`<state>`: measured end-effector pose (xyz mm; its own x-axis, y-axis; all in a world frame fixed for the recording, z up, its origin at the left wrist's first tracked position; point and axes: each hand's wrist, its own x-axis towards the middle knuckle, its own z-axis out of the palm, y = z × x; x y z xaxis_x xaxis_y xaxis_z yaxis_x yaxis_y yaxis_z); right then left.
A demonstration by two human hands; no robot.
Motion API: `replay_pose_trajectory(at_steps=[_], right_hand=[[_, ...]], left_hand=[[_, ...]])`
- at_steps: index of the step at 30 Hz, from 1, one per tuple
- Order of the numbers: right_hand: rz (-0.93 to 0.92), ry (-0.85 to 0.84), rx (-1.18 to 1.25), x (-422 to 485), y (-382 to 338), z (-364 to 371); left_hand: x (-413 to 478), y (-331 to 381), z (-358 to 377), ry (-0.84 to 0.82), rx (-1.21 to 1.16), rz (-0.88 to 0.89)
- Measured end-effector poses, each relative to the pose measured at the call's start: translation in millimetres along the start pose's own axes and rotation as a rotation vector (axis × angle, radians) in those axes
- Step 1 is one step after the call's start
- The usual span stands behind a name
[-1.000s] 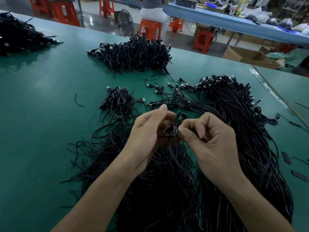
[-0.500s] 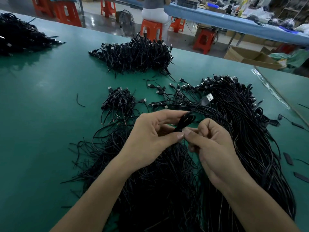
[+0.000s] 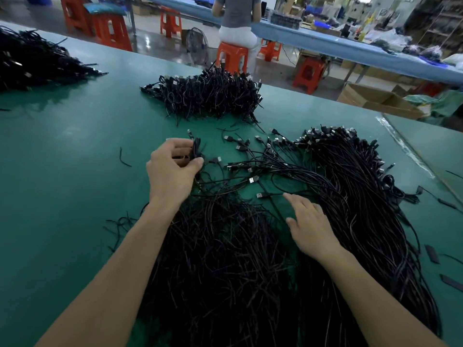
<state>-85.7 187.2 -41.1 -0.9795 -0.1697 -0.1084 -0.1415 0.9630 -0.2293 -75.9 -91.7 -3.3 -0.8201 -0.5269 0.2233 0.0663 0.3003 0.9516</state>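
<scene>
Here left hand (image 3: 172,171) pinches one coiled cable (image 3: 196,152); right hand (image 3: 312,227) fingers straight, empty.

Coiled cable bundle (image 3: 196,151) partly covered by fingers of left hand (image 3: 172,171), cable heap (image 3: 32,63) cropped at left edge, loose cable mass (image 3: 225,271) cropped at bottom edge, seated person (image 3: 236,21) cropped at top edge, items on blue bench (image 3: 315,41) blurred beyond identification

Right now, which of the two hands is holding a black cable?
The left hand pinches a small coiled black cable above the green table; the right hand is open, holding nothing.
</scene>
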Motion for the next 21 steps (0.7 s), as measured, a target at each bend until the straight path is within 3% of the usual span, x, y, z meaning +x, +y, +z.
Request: replay_pose_trajectory(at_steps=[3, 8, 12, 16, 21], right_hand=[[0.082, 0.005, -0.055, 7, -6, 2], [0.09, 0.06, -0.02, 3, -14, 3], [0.21, -0.011, 0.034, 5, -16, 0], [0.231, -0.105, 0.231, 10, -13, -15], [0.202, -0.074, 0.589, 2, -13, -44]], left_hand=[[16, -12, 4, -0.001, 0.206, 0.034], [18, -20, 9, -0.152, 0.482, -0.013], [6, -10, 14, -0.122, 0.642, 0.104], [-6, 3, 20, -0.119, 0.592, 0.331], [-23, 14, 38, -0.408, 0.354, 0.34]])
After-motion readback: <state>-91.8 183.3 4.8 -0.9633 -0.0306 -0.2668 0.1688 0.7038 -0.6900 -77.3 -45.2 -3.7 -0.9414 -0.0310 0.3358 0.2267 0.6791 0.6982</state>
